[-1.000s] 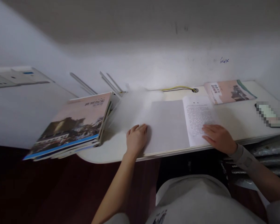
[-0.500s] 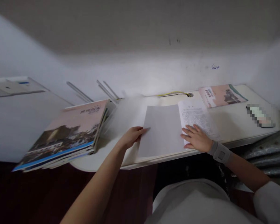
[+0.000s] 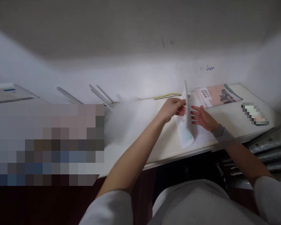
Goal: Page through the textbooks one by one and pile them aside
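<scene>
An opened book (image 3: 186,136) lies on the white desk, its front cover or leaf raised nearly upright and seen almost edge-on. My left hand (image 3: 173,108) pinches the raised leaf near its upper part, with the fingertips partly behind it. On the leaf's other side is my right hand (image 3: 204,119), fingers spread and slightly curved above the printed page. Whether its fingertips touch the leaf I cannot tell. A grey band (image 3: 219,130) circles my right wrist.
A pink-covered textbook (image 3: 221,95) lies at the back right of the white desk (image 3: 135,131), near a pixelated phone-like object (image 3: 255,114). A yellow cable (image 3: 167,95) runs along the wall. Pixelation covers the stack (image 3: 61,137) at left.
My left hand has moved right and up, turning the leaf from lying flat to upright. My right hand has lifted off the printed page.
</scene>
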`<action>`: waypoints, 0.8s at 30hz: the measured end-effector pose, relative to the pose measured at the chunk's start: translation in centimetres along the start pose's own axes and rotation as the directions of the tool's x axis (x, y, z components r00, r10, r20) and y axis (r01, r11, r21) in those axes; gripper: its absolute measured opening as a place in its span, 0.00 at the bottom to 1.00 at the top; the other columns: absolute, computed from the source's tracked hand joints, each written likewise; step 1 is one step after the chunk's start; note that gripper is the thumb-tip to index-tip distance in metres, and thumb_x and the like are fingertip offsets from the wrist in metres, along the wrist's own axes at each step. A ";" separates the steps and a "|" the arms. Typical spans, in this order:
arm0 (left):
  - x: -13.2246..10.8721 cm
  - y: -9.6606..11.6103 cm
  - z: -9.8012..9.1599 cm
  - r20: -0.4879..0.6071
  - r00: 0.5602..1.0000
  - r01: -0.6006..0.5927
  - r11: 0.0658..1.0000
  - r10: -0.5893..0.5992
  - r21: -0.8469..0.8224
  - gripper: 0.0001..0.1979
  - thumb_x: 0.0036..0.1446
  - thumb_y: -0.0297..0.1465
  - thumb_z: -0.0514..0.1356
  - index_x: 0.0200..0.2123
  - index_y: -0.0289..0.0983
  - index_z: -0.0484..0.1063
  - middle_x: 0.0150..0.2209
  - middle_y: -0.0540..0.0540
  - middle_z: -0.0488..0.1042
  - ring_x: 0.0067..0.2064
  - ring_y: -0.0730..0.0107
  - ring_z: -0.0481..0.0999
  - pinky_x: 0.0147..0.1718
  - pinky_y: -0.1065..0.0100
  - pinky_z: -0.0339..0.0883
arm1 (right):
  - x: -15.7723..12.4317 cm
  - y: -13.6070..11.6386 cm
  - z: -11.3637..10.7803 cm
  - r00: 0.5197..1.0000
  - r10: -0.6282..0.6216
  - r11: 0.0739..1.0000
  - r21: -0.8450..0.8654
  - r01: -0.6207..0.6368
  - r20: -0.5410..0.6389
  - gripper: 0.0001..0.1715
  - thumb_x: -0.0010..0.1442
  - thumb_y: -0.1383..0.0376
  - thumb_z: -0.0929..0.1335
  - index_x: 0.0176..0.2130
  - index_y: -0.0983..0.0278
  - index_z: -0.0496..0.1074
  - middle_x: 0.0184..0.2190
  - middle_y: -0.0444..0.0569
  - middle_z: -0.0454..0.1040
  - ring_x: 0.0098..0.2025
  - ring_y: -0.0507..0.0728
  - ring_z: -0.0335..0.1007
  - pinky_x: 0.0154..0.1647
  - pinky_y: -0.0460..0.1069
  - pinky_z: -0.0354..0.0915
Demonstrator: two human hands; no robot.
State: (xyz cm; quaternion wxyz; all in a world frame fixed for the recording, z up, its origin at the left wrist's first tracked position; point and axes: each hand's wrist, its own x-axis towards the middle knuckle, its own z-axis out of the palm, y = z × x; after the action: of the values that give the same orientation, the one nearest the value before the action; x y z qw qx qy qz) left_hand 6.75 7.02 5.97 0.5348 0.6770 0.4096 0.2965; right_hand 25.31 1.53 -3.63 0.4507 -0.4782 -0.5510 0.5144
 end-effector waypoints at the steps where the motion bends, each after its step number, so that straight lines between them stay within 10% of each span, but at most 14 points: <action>1: 0.6 -0.5 1.0 0.017 0.999 -0.040 0.997 0.039 0.067 0.15 0.55 0.40 0.57 0.29 0.33 0.72 0.25 0.46 0.74 0.28 0.71 0.74 0.32 0.68 0.70 | 0.1 -0.2 -1.1 0.999 0.054 0.997 0.063 -0.053 -0.007 0.48 0.59 0.36 0.44 0.62 0.59 0.57 0.54 0.54 0.71 0.51 0.60 0.71 0.48 0.57 0.69; 7: 2.1 -9.8 2.4 -0.097 0.946 -0.169 0.726 0.309 0.666 0.16 0.61 0.32 0.51 0.48 0.32 0.70 0.55 0.34 0.70 0.59 0.56 0.66 0.58 0.54 0.58 | -0.6 2.0 -6.0 0.964 0.259 0.964 0.075 -0.254 -0.057 0.25 0.61 0.49 0.61 0.44 0.65 0.72 0.36 0.53 0.79 0.38 0.60 0.76 0.41 0.55 0.70; 12: 1.1 -17.2 1.7 -0.136 0.945 -0.074 0.599 0.297 0.797 0.29 0.63 0.42 0.50 0.58 0.24 0.58 0.61 0.24 0.59 0.63 0.48 0.58 0.59 0.49 0.56 | -0.2 4.5 -6.4 0.961 0.127 0.813 -0.529 -0.242 -0.244 0.10 0.52 0.66 0.68 0.36 0.67 0.74 0.28 0.49 0.78 0.32 0.57 0.73 0.34 0.49 0.66; 24: -0.7 -17.6 2.2 -0.050 0.961 -0.090 0.477 0.273 0.875 0.33 0.65 0.46 0.44 0.61 0.25 0.55 0.62 0.26 0.59 0.64 0.48 0.57 0.59 0.50 0.54 | -2.7 4.6 -5.7 0.948 -0.024 0.457 -0.847 -0.273 -0.318 0.14 0.61 0.61 0.63 0.42 0.63 0.74 0.33 0.50 0.75 0.36 0.57 0.70 0.38 0.49 0.61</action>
State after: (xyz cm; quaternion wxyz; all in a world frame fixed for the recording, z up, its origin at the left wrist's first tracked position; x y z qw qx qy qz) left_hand 4.06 6.96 -11.56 0.0491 0.8624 0.4754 0.1672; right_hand 31.60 -0.26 -7.82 0.1738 -0.7494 -0.6287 0.1132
